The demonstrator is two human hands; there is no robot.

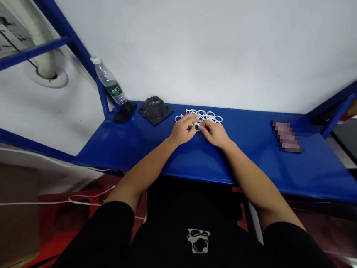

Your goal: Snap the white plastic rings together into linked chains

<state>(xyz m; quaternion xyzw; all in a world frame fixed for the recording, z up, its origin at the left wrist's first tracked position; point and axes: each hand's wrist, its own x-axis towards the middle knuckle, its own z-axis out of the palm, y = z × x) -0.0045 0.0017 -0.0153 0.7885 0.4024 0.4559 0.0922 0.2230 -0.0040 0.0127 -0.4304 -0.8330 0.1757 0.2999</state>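
A loose heap of thin white plastic rings (203, 116) lies on the blue table top (250, 165), near the middle of its far half. My left hand (183, 129) and my right hand (216, 134) rest at the heap's near edge, their fingertips meeting among the rings. A ring or two may sit between the fingers, though the picture is too small to tell whether either hand grips one. Both forearms reach forward from my black shirt.
Left of the rings lie a dark grey crumpled cloth item (154, 110) and a black flat object (124, 112). A plastic water bottle (109, 81) leans at the back left corner. A pixelated flat object (287, 137) lies to the right. Blue metal frame bars (340, 102) flank the table.
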